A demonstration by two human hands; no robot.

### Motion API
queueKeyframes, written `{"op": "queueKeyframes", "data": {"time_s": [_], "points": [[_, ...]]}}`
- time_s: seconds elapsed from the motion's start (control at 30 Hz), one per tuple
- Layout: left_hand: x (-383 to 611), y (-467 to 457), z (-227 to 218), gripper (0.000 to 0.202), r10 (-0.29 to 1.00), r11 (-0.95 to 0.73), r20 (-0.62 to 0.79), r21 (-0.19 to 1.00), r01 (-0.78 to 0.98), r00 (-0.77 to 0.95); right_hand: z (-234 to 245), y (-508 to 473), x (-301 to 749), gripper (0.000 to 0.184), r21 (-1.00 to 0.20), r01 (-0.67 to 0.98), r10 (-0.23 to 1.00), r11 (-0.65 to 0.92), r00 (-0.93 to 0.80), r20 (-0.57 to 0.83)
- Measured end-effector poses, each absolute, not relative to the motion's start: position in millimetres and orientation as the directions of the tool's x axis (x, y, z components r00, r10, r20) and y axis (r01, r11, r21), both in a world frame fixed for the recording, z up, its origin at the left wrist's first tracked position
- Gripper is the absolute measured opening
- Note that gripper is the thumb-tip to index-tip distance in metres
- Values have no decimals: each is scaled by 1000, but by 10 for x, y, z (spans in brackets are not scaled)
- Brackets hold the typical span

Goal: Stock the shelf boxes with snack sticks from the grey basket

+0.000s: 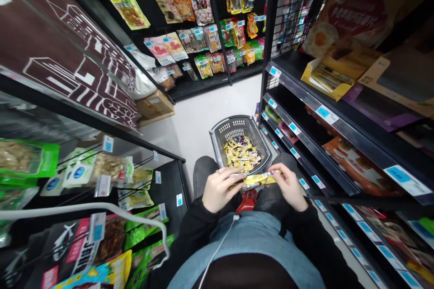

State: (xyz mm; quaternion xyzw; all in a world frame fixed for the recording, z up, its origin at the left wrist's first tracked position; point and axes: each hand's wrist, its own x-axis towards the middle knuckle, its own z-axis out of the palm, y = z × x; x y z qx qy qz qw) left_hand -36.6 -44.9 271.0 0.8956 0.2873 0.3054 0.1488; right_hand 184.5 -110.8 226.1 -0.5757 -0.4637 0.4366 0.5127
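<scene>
Between my two hands, just above my lap, lie long thin yellow snack packets (257, 179); how many there are I cannot tell. My left hand (222, 187) grips their left end, fingers stretched over the top and thumb beneath. At the other end, my right hand (287, 185) pinches the packets between thumb and fingers. Just beyond my knees a grey plastic basket (217, 142) stands on the floor. Many small yellow and dark packets (242, 151) lie in a loose heap inside it.
Close on my right runs a dark shelf (346, 122) with price tags and an opened yellow carton (327, 76). On the left hang bagged snacks (98, 167), near a curved white cable (118, 210). A cardboard box (154, 107) sits by the far snack rack (200, 88).
</scene>
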Motion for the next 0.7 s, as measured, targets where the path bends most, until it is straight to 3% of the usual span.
{"op": "queueKeyframes", "data": {"time_s": [0.17, 0.3, 0.47, 0.7], "points": [[-309, -416, 2729, 14, 354, -932, 477, 113, 344, 804, 2329, -1067, 1914, 21, -996, 85, 998, -5, 58, 0], [-224, -439, 2773, 17, 320, -932, 304, -67, 355, 897, 2374, -1050, 1971, 21, -961, 251, 993, 117, -19, 116], [-158, -472, 2771, 17, 412, -905, 91, -73, 418, 907, 2410, -1045, 1943, 10, -933, 285, 974, 221, -22, 224], [-201, -493, 2633, 26, 446, -895, 37, 46, 444, 894, 2431, -1028, 1844, 13, -932, 321, 985, 167, -7, 174]]}}
